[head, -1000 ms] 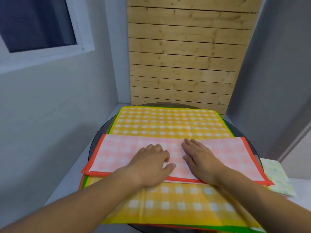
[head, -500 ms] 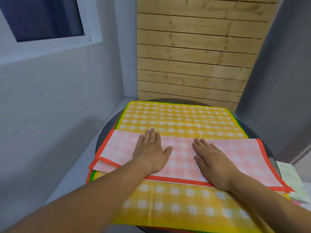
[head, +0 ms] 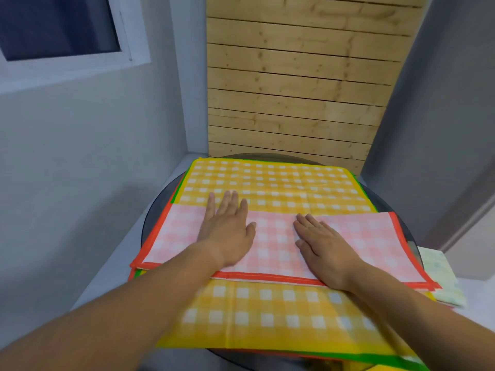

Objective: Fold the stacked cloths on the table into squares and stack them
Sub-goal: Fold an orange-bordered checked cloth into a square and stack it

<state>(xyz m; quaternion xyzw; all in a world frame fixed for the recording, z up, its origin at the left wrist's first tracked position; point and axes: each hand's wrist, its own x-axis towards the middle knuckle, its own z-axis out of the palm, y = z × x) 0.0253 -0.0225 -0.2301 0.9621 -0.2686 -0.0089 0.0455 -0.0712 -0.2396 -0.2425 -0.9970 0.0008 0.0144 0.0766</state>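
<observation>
Left hand: the left hand (head: 227,231) lies flat, palm down, on the left half of the pink checked cloth (head: 270,245), fingers straight and slightly spread, their tips reaching over the cloth's far edge onto the yellow checked cloth (head: 273,183) beneath
Right hand: the right hand (head: 324,250) lies flat on the pink cloth just right of its middle, fingers straight and held close, pointing up and to the left
Hands together: both pressed flat and holding nothing, a strip of pink cloth bare between them
Pink cloth: folded into a long band with an orange border, lying across the middle of the yellow cloth, its double edge toward the person
Stack: the yellow cloth tops a pile of spread cloths whose green and red edges peek out at the left and near sides
Table: a round dark table (head: 155,218) bears the pile, its rim showing at the left and far side
Right edge: a pale folded cloth (head: 439,277) lies beside the pile
Backdrop: a wooden slat panel (head: 300,84) between grey walls, a window (head: 56,25) at upper left
</observation>
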